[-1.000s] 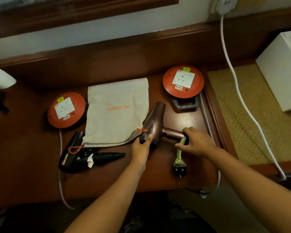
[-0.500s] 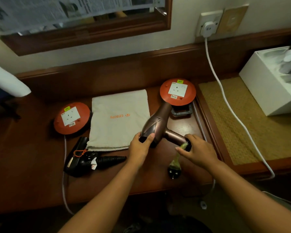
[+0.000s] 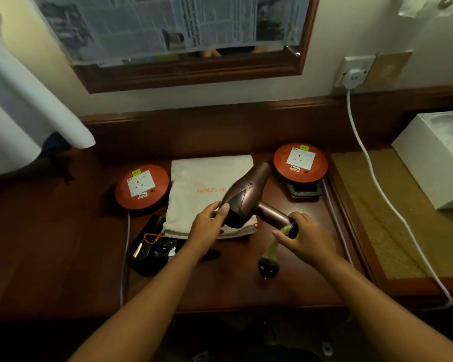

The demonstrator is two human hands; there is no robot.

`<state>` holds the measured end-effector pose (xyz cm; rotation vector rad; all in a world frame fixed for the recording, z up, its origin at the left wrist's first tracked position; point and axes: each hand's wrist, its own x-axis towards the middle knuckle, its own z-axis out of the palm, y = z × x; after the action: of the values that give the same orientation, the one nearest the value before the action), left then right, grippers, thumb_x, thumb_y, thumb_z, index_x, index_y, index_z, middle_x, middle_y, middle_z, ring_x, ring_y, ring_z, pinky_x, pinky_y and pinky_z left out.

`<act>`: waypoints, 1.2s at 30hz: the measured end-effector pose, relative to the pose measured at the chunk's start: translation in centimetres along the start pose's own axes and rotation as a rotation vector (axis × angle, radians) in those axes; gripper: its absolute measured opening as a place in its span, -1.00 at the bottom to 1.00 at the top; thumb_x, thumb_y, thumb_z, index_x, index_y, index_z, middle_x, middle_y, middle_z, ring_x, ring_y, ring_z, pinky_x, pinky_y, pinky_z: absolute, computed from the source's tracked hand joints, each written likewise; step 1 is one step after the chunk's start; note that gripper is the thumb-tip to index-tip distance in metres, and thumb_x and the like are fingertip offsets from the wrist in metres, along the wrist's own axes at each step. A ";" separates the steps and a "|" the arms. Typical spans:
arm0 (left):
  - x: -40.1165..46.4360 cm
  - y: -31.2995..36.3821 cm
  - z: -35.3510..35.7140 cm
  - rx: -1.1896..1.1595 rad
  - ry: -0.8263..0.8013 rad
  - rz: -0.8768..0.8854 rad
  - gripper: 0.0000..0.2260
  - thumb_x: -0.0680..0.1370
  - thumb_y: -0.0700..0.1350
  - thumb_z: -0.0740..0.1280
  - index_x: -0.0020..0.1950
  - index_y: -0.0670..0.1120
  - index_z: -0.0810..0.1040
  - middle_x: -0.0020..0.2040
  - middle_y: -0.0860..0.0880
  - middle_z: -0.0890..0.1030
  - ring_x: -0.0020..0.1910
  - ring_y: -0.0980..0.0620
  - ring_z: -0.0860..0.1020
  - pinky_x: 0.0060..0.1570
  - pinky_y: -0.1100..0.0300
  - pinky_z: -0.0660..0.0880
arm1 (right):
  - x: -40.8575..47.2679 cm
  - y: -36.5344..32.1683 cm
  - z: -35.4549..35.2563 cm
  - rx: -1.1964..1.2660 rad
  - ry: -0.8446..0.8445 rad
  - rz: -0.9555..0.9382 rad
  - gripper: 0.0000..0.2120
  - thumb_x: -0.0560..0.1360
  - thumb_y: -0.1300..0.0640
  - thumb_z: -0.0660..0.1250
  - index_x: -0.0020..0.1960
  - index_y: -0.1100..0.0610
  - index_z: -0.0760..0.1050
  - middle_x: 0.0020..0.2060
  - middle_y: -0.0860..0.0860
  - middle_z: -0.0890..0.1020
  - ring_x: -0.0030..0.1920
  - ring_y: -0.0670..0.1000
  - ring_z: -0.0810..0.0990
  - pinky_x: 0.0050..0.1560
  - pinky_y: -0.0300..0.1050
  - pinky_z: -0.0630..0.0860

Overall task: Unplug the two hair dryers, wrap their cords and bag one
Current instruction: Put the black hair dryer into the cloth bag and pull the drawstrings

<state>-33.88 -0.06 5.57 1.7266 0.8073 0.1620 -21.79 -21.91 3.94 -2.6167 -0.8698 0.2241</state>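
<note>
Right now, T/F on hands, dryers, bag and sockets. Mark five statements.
1. Both hands hold the bronze hair dryer. True: left hand on its rear body, right hand at the handle's end.
2. The black hair dryer is inside the cloth bag. False: it lies on the desk at the bag's near-left corner.
3. The bronze dryer's plug sits in the right orange socket reel. False: it hangs free below the handle.
4. Both orange reels show empty sockets. True, including the left orange socket reel.
5. The bag lies flat. True.
</note>
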 end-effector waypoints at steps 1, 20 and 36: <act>0.1 -0.2 -0.6 0.022 -0.008 -0.008 -0.62 0.58 0.13 0.24 0.35 0.00 0.46 0.12 -0.07 0.60 -0.01 -0.02 0.61 0.00 0.03 0.60 | 0.0 -0.2 -0.2 -0.005 0.003 0.000 -0.56 0.37 -0.31 0.33 0.02 0.01 0.43 -0.15 -0.07 0.52 -0.25 -0.04 0.52 -0.30 -0.08 0.53; 7.3 -10.9 -11.7 1.338 -0.266 0.260 -0.63 0.57 -0.09 0.20 0.38 -0.02 0.39 0.27 -0.11 0.43 0.31 -0.15 0.31 0.27 0.01 0.25 | 0.5 -7.7 3.7 -0.100 -0.011 -0.062 -0.51 0.37 -0.31 0.35 0.10 0.02 0.48 -0.15 -0.09 0.56 -0.28 -0.07 0.52 -0.35 -0.18 0.50; 8.7 -11.5 -13.1 0.474 -0.031 0.102 -0.80 0.58 -0.16 0.27 -0.06 -0.20 0.67 -0.10 -0.12 0.60 -0.10 -0.09 0.54 -0.12 0.10 0.45 | 0.8 -8.8 4.2 -0.076 -0.042 -0.119 -0.51 0.35 -0.27 0.38 0.09 0.07 0.51 -0.17 -0.06 0.55 -0.27 -0.04 0.52 -0.37 -0.22 0.47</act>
<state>-38.82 16.64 -3.08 2.2117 0.7754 0.0102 -27.08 -13.66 3.57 -2.6273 -1.0640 0.2188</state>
